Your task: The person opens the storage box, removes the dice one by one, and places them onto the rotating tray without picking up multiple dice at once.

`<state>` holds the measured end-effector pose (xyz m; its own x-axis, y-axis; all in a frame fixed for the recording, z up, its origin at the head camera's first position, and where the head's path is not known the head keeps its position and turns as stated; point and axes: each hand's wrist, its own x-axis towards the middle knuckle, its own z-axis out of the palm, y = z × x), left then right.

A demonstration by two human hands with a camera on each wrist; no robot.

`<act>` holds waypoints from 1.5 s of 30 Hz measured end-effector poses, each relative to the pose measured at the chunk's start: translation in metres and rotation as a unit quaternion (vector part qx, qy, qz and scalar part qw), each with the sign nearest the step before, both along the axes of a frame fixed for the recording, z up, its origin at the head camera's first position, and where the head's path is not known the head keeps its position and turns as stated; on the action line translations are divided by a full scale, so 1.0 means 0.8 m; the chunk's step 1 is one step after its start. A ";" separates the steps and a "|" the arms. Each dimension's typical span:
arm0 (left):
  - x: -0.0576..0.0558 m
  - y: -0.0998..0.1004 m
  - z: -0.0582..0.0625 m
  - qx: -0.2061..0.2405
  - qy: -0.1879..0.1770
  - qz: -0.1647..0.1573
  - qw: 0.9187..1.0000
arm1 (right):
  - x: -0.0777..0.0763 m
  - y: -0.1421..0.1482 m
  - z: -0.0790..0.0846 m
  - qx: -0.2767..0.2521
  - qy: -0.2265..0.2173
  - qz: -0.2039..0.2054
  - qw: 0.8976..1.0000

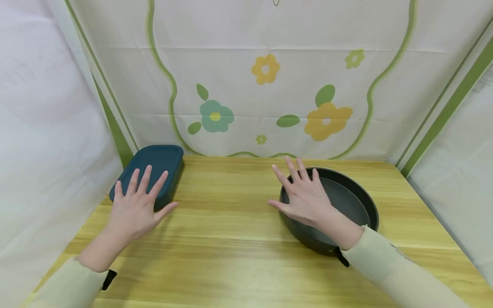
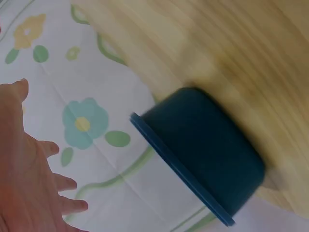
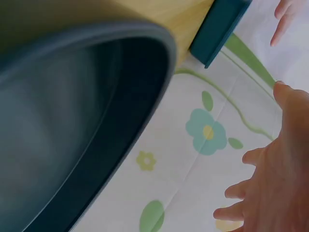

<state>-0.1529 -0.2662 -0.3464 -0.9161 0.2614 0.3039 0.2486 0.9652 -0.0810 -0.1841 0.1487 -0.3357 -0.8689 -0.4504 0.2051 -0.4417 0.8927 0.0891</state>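
Note:
A dark blue lidded box with rounded corners lies at the left back of the table. My left hand is held out in front of it, fingers spread and holding nothing, and overlaps its near end in the head view. From the left wrist, the side of the box shows apart from the hand. On the right sits a round black pan with a raised rim. Over its left part my right hand hovers with fingers spread and nothing in it, hiding some of the pan's inside.
Both things stand on a wood-grain table. Behind it hangs a white cloth with flowers and a wavy green border. More white cloth walls close in the left and right sides. A small black piece shows at the left cuff.

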 end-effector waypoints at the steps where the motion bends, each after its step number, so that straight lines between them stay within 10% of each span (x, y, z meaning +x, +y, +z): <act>1: -0.001 -0.004 -0.001 0.000 -0.001 0.000 1.000 | -0.002 -0.006 0.000 -0.001 -0.002 0.001 1.000; 21: -0.029 -0.076 -0.015 0.012 -0.046 0.052 0.998 | -0.049 -0.104 -0.018 -0.007 -0.070 0.007 0.997; 45: -0.090 -0.147 -0.030 0.070 -0.103 0.098 0.987 | -0.092 -0.183 -0.059 -0.029 -0.043 0.013 0.999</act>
